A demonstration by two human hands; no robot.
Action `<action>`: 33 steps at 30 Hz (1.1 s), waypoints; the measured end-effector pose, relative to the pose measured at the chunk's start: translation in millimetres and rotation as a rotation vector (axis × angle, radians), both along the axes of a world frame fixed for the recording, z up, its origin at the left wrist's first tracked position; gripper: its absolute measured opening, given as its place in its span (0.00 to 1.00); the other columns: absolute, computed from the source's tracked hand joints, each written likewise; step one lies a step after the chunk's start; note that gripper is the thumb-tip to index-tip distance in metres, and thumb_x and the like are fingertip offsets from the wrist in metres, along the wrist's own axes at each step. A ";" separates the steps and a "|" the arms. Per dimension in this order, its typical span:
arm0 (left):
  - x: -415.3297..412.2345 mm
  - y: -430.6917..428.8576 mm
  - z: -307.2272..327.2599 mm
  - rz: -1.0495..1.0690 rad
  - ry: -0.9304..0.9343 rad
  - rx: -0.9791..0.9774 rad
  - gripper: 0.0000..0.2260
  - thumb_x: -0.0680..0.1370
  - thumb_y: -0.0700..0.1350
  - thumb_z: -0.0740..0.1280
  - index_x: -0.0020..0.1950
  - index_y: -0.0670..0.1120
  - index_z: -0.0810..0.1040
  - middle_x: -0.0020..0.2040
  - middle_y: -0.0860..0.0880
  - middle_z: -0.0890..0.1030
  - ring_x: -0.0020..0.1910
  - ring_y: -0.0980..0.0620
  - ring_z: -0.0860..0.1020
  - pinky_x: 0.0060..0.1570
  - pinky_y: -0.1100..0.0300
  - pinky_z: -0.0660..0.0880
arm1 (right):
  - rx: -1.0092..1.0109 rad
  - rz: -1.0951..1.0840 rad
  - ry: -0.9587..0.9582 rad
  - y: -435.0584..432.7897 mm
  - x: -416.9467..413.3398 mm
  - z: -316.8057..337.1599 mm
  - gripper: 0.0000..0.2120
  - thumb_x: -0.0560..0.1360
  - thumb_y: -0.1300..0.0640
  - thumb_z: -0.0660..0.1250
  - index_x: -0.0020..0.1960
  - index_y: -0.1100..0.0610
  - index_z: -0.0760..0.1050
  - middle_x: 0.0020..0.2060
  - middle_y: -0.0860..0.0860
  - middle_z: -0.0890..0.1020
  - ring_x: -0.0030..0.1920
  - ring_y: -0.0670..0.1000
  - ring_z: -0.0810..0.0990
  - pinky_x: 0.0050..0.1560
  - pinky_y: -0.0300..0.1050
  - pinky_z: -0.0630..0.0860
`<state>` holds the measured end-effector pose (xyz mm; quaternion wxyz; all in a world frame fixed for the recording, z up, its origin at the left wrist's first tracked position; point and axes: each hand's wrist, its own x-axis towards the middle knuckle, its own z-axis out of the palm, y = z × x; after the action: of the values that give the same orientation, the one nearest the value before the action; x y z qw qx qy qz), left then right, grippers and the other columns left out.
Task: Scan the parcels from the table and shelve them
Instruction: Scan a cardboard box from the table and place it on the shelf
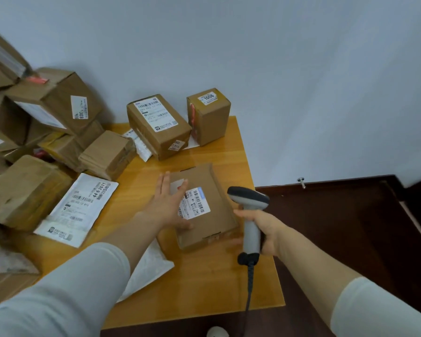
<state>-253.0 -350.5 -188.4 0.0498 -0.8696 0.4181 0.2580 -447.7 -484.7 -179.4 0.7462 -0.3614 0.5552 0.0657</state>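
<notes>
Left hand (pixel 168 205) lies flat, fingers straight, on the flat cardboard parcel (pixel 204 210) on the wooden table (pixel 204 288) — just beside it, the right hand (pixel 265 233) grips the barcode scanner (pixel 250 215) by its handle.

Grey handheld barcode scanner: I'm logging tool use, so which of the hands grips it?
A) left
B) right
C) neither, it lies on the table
B: the right hand grips the grey handheld barcode scanner by its handle; the left hand rests flat on the brown cardboard parcel.
</notes>
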 end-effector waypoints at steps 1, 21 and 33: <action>1.9 -2.0 -1.1 -0.035 -0.036 0.032 0.56 0.65 0.66 0.73 0.77 0.57 0.34 0.74 0.43 0.26 0.72 0.42 0.27 0.73 0.43 0.41 | 0.029 0.016 -0.010 2.9 0.1 2.0 0.18 0.70 0.54 0.75 0.54 0.59 0.73 0.46 0.61 0.80 0.47 0.64 0.82 0.45 0.58 0.79; 42.6 -7.7 4.5 0.728 0.385 -0.315 0.16 0.73 0.50 0.72 0.52 0.43 0.71 0.45 0.45 0.80 0.43 0.47 0.79 0.46 0.52 0.77 | 0.008 -0.081 -0.129 9.2 28.0 -12.6 0.19 0.70 0.58 0.76 0.57 0.60 0.74 0.46 0.59 0.77 0.46 0.62 0.78 0.48 0.62 0.80; 52.7 84.7 129.3 0.748 0.729 -0.431 0.18 0.70 0.31 0.73 0.59 0.41 0.77 0.49 0.46 0.84 0.55 0.44 0.80 0.53 0.52 0.78 | -0.257 -0.093 -0.254 39.0 48.5 86.2 0.16 0.72 0.54 0.74 0.54 0.54 0.71 0.44 0.57 0.76 0.41 0.56 0.76 0.41 0.54 0.79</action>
<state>-200.3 -265.9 -59.1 -0.3714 -0.8037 0.1146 0.4505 -399.3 -445.7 -93.2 0.7603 -0.4328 0.4765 -0.0866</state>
